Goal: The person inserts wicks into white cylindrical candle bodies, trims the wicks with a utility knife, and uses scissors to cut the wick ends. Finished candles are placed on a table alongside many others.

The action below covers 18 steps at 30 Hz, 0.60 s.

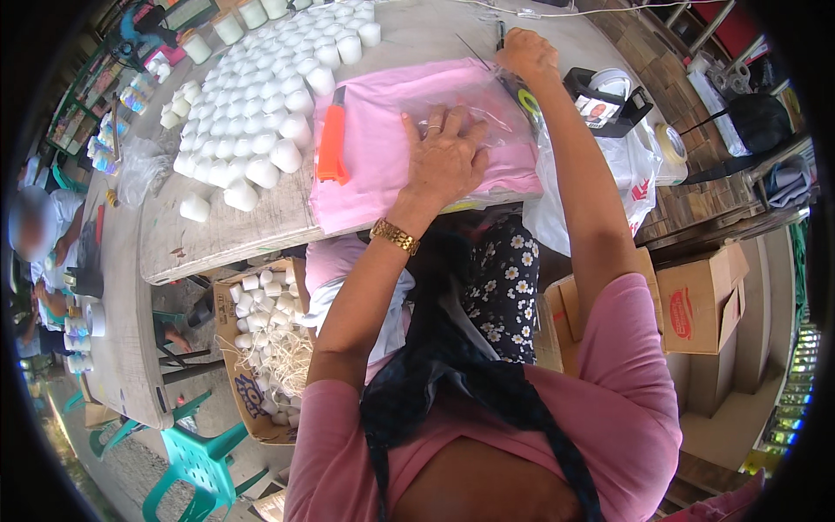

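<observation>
Leftmost, a green plastic chair (193, 454) with a hole-pierced seat stands beside a cardboard box (233, 370) of chalky white cylinders and pale, curly straw (283, 352). Above them, on the weathered table (209, 244), squat, smooth white pieces (261, 109) stand in close rows. Next comes a long, hard orange tool (331, 143), lying on the edge of a soft pink cloth (374, 113). A gold link watch (394, 235) circles the left wrist; the left hand (444, 157) lies flat, fingers spread, on glossy, wrinkled clear plastic (500, 117), which rests on that cloth near the table's front edge. Farther right, the right hand (529, 54) is at the far side, its fingers curled together; whether they grip anything, I cannot tell. Beyond are a crinkled white bag (600, 174), a boxy black holder (639, 111), a round tape roll (670, 143) and a brown carton (691, 300).
</observation>
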{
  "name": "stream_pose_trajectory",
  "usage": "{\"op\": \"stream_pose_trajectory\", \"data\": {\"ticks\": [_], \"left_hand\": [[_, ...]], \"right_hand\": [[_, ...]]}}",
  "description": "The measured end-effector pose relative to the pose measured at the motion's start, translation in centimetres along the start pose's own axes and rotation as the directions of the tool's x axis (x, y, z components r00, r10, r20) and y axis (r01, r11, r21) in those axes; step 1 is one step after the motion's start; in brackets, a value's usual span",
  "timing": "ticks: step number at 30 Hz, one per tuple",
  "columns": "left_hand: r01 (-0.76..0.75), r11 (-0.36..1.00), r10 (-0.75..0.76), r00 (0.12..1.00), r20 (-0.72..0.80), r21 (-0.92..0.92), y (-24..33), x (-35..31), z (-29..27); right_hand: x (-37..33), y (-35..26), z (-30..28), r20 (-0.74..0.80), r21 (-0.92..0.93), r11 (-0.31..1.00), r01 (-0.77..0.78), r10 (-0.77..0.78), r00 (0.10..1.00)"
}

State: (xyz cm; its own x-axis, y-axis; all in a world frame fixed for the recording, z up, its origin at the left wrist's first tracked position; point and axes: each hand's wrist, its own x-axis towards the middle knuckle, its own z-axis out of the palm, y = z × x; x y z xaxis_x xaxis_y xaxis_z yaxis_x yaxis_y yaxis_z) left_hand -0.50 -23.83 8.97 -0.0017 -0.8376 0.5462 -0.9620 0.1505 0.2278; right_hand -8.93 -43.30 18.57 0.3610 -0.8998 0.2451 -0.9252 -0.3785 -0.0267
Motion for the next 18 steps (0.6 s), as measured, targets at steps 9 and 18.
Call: {"op": "stream_pose_trajectory", "data": {"ticks": [9,18], "left_hand": [[0.070,0.998,-0.070,0.997,0.045,-0.001,0.0,0.3,-0.2],[0.045,0.999,-0.045,0.998,0.035,-0.007,0.0,0.4,-0.3]], "right_hand": [[-2.4,-1.4,-1.0,0.281,-0.151,0.966,0.211,-0.163,0.946],[0.9,1.1,0.6,0.240,0.093,0.995,0.043,-0.064,0.969]]}}
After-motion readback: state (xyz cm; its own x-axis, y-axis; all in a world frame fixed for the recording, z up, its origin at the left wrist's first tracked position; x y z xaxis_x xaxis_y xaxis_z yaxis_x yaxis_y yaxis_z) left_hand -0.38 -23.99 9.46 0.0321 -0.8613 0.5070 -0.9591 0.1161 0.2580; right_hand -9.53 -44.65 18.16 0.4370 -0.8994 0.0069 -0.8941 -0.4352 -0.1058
